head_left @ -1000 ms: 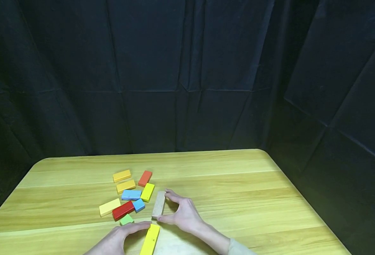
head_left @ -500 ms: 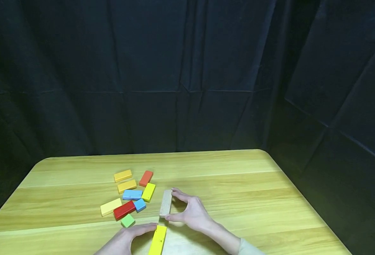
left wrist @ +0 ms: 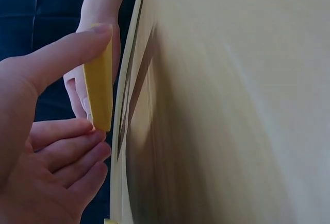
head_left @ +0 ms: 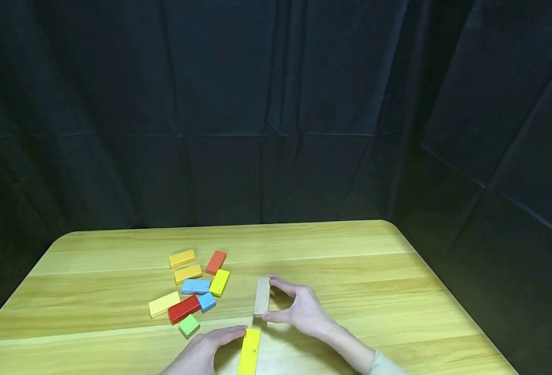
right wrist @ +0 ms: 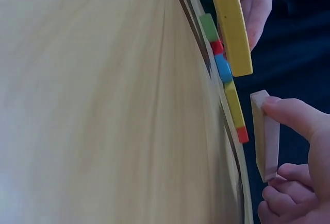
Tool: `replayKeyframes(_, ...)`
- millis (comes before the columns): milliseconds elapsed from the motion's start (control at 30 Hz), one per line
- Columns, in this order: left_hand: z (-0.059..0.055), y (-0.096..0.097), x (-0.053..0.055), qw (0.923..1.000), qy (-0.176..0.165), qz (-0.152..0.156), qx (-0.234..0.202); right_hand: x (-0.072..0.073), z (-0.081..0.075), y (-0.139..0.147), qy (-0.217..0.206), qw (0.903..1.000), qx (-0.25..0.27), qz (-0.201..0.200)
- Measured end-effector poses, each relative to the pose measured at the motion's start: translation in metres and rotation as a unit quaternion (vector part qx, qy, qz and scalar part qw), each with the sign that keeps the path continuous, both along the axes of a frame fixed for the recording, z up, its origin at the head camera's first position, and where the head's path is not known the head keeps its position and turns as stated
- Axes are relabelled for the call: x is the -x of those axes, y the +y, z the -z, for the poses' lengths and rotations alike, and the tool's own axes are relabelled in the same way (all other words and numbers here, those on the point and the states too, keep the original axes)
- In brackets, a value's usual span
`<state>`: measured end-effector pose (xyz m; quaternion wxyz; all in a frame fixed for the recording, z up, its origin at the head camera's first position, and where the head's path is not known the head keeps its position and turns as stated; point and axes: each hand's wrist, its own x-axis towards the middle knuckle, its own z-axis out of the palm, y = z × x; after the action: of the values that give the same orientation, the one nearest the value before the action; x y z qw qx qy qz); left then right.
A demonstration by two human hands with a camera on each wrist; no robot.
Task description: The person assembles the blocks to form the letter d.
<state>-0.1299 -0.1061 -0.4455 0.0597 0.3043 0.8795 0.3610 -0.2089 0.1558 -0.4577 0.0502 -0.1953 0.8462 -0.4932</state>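
Note:
My left hand (head_left: 200, 354) pinches a long yellow block (head_left: 249, 351) by its ends, thumb at one end and fingertips at the other, as the left wrist view shows. My right hand (head_left: 306, 311) holds a pale, unpainted-looking wooden block (head_left: 262, 297) between thumb and fingertips, just beyond the yellow one. In the right wrist view the pale block (right wrist: 265, 136) and the yellow block (right wrist: 232, 28) are apart, both raised off the tabletop. A shadow falls on the wood beneath the hands. The near end of the yellow block leaves the head view.
Left of the hands lie several loose blocks: green (head_left: 189, 326), dark red (head_left: 184, 309), small blue (head_left: 207, 301), longer blue (head_left: 196, 286), yellow (head_left: 220, 283), orange-red (head_left: 216, 262), pale yellow (head_left: 164, 304) and two orange. Dark curtains (head_left: 276, 114) hang behind the wooden table (head_left: 374, 271).
Both hands have shifted to the right, each carrying its block along. More of the green block shows now that the left hand is farther from it. The loose blocks stay put.

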Motion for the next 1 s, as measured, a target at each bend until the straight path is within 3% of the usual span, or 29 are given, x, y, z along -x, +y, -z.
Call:
replayKeyframes(500,0.001,0.039,0.002,0.9995,0.026,-0.002,0.016,0.008,0.002,0.040,-0.006,0.9999,-0.009,0.001)
replayKeyframes(800,0.003,0.060,0.001,0.9993,0.005,-0.004,0.037,0.013,0.005,0.061,-0.022,0.9997,-0.014,0.002)
replayKeyframes(1000,0.003,0.073,0.002,0.9986,0.016,-0.007,0.049,0.014,0.007,0.072,-0.017,0.9996,-0.021,-0.005)
